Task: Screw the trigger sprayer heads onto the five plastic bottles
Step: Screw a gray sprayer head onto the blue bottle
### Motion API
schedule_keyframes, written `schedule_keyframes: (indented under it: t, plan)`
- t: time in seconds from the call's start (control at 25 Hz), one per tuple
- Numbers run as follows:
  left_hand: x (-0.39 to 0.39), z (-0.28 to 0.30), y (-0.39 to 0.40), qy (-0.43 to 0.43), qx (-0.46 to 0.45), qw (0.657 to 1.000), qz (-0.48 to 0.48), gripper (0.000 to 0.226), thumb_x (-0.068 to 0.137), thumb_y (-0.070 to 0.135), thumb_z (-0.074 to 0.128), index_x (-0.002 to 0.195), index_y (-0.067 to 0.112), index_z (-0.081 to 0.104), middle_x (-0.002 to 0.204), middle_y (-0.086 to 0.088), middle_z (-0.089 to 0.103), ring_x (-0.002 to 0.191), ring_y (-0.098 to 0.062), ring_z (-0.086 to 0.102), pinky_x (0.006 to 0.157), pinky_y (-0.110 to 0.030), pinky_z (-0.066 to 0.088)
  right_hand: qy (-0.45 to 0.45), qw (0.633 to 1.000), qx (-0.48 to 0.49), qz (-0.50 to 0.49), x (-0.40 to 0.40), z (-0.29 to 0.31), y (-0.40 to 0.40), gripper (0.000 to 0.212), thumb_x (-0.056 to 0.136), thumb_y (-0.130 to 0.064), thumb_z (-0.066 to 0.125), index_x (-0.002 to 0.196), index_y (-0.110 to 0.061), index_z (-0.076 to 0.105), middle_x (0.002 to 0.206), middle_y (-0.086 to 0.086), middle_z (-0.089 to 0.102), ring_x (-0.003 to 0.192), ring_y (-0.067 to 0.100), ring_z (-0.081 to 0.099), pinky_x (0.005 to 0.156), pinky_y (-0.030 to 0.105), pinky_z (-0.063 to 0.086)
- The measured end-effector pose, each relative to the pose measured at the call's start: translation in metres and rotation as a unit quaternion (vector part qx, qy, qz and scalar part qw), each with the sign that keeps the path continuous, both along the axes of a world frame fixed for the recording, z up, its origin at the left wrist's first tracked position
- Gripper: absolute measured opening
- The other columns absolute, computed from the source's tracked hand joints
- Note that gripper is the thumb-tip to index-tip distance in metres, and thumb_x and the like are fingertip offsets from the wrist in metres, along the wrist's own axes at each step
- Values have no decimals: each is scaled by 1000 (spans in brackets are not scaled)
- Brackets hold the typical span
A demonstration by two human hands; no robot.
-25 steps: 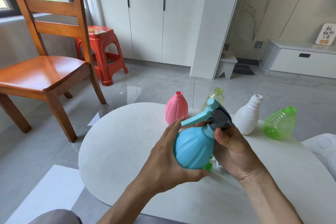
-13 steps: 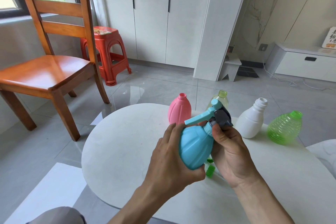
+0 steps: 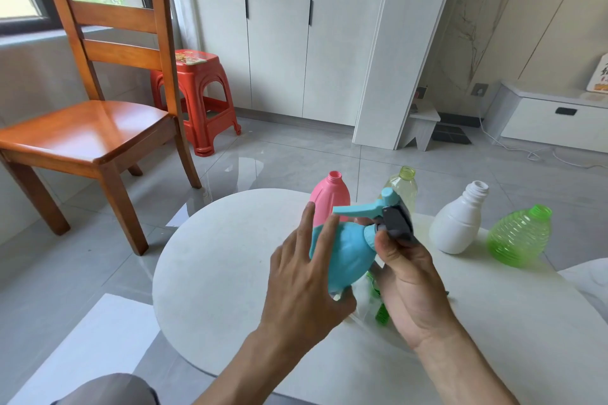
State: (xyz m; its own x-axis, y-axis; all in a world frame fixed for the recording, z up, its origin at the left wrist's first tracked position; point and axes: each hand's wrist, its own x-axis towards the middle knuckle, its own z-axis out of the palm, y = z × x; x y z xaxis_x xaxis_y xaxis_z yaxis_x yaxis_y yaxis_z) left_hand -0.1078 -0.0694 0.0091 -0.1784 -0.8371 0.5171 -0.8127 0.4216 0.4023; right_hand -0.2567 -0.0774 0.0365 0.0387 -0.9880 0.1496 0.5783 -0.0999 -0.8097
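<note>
Just above the round white table [image 3: 210, 273], the blue bottle [image 3: 345, 256] is held tilted in the air, its neck pointing up and to the right. On that neck sits the trigger sprayer head [image 3: 381, 217], blue lever jutting left, dark grey body to the right. The right hand [image 3: 411, 286] grasps the sprayer head at its collar, thumb curled across the near side of the grey body. The left hand [image 3: 302, 283] supports the bottle's rounded body from the left and below; two fingers lie straight along its side, pointing up towards the lever, while the thumb tucks under the base, so it cradles more than clenches. Behind the blue bottle, towards the table's far edge, stand a pink bottle [image 3: 330, 197] and a pale yellow clear bottle [image 3: 403, 187], both with open necks. Right of the blue bottle stands a white bottle [image 3: 459, 223], uncapped, and beyond it a ribbed green bottle [image 3: 519, 237] tilted over. Below the blue bottle, between the two wrists, green sprayer parts [image 3: 381, 312] lie on the table, mostly hidden
</note>
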Motion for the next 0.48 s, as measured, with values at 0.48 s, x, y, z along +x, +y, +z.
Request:
schedule_keyframes:
  t: [0.48]
  plan:
    - [3, -6, -11, 108, 42, 993, -5, 94, 62, 41, 82, 144, 31, 38, 155, -1, 34, 125, -24, 49, 91, -44, 52, 278, 943, -39, -181, 20, -14, 3, 36, 76, -9, 83, 102, -34, 75, 102, -10, 77, 97, 11, 70, 73, 26, 57]
